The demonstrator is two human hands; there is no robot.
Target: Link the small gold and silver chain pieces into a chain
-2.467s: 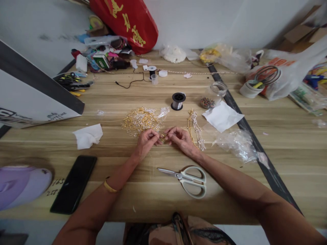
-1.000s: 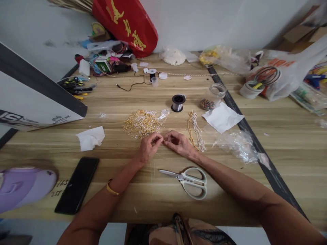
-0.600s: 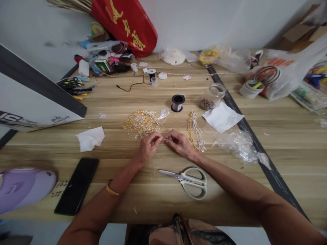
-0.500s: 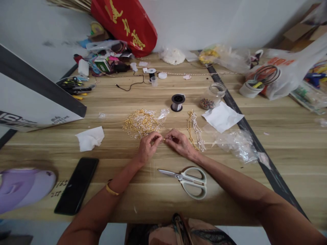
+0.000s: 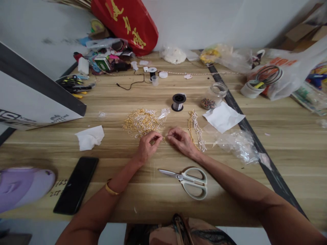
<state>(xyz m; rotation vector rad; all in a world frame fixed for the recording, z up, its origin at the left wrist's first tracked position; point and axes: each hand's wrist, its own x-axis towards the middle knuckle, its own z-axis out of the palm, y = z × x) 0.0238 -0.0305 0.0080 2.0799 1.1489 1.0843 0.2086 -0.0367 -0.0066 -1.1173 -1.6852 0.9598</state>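
Observation:
My left hand (image 5: 149,145) is closed in a pinch, thumb against forefinger, just below a pile of gold and silver jewellery pieces (image 5: 143,123). A tiny gold piece (image 5: 164,139) shows at its fingertips; whether it is gripped is too small to tell. A short gap away, my right hand (image 5: 181,141) also pinches, and what lies between its fingers cannot be made out. Right of that hand lie a gold chain (image 5: 190,127) and several silver chains (image 5: 199,136). Scissors (image 5: 192,182) with pale handles rest on the table below both hands.
A wire spool (image 5: 178,102) stands beyond my hands, with a glass jar of beads (image 5: 213,96) to its right. A black phone (image 5: 76,185) and a white tissue (image 5: 90,137) lie left. White paper (image 5: 224,117) and clear plastic bags (image 5: 238,146) lie right.
My right hand has drawn slightly to the right, so the gap between the two hands' fingertips is wider. The left hand stays almost in place.

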